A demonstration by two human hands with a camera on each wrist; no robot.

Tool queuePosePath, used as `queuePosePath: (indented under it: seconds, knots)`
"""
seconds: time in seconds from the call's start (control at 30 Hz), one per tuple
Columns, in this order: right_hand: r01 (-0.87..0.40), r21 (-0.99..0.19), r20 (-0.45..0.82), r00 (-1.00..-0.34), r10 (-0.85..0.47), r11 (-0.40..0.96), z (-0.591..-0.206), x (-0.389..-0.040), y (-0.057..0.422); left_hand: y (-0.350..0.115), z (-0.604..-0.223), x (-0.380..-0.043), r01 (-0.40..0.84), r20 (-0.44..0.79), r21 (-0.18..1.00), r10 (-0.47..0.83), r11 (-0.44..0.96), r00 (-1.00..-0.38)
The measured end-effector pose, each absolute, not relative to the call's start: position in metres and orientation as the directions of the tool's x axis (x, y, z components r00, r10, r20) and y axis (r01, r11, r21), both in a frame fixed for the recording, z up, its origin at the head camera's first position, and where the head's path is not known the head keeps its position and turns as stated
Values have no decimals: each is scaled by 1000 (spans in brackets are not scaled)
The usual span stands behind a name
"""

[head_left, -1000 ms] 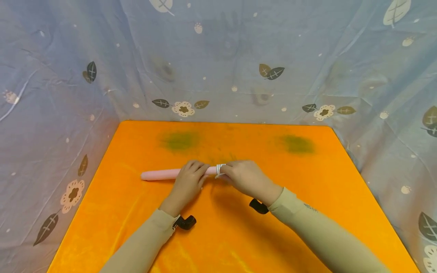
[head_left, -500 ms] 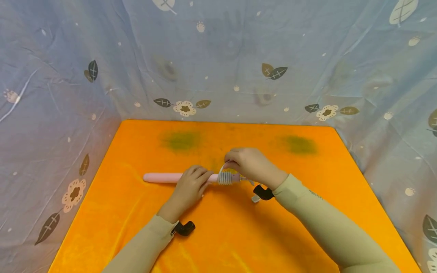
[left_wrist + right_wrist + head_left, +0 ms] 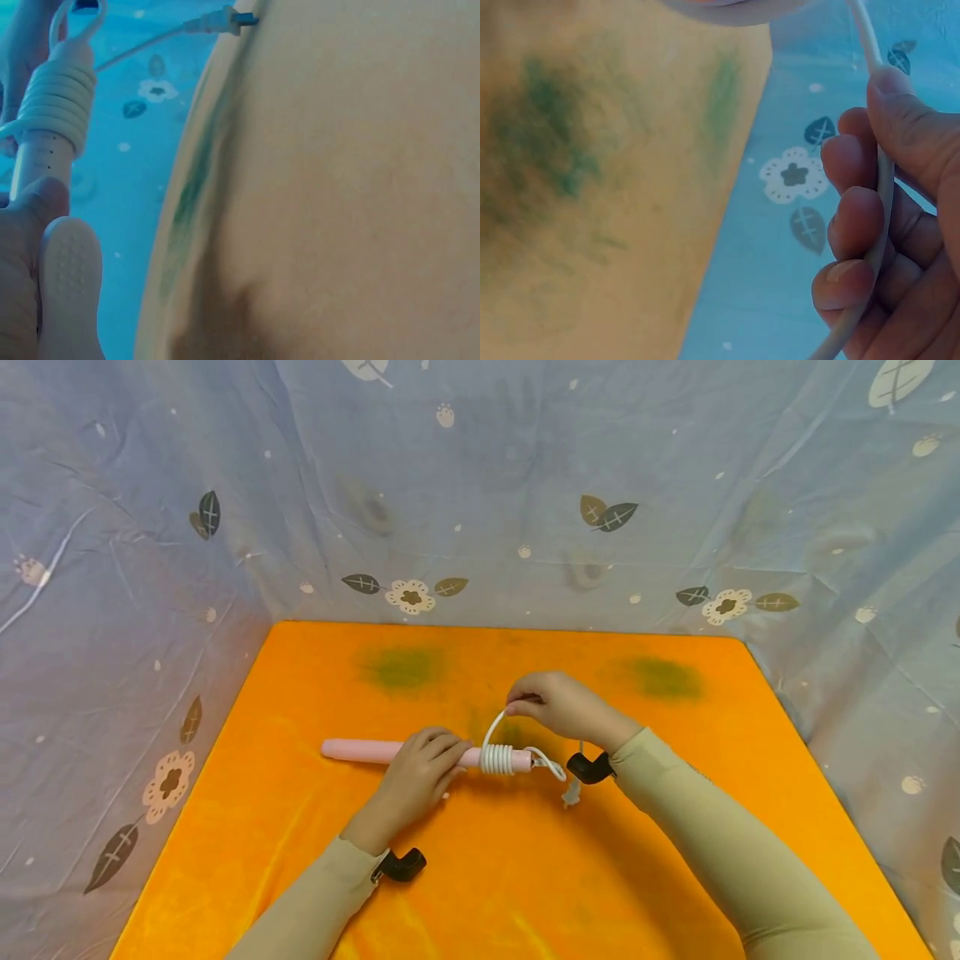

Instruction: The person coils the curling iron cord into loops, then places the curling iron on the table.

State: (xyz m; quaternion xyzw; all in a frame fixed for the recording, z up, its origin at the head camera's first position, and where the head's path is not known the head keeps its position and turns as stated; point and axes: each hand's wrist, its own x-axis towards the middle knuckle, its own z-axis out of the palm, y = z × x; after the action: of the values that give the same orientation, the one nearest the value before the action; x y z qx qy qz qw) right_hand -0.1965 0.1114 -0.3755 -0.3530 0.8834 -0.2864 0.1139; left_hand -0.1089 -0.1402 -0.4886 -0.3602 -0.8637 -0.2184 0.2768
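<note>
Orange tabletop (image 3: 480,893): pink wand (image 3: 362,750) (white cord (image 3: 497,759) wound round) inside left grip (image 3: 417,774).

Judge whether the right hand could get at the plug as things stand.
Probably yes: the plug is close by and nothing seems to block it, but the right hand holds the white cord and might need to let go first.

Blue-gray fabric (image 3: 480,477) printed with leaves (image 3: 618,517), flowers (image 3: 410,597) and paw prints (image 3: 446,416) hangs before me on three sides of an orange tabletop (image 3: 232,827), two green smudges (image 3: 403,669) near its far edge.
</note>
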Motion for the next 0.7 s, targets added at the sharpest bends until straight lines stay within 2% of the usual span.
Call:
queuePosePath:
  seconds: [0.17, 0.43, 0.7]
  knots:
    - [-518, -623, -31, -733, -680, 586, -383, -199, 115, -140, -487, -106, 750, 644, 189, 497, 633, -581]
    - [-381, -733, -126, -739, -662, 564, -411, -205, 122, -140, -484, -102, 755, 650, 208, 488, 622, -582]
    - [-361, -781, -85, -747, -659, 510, -437, -189, 114, -139, -480, -103, 748, 681, 276, 427, 603, -595]
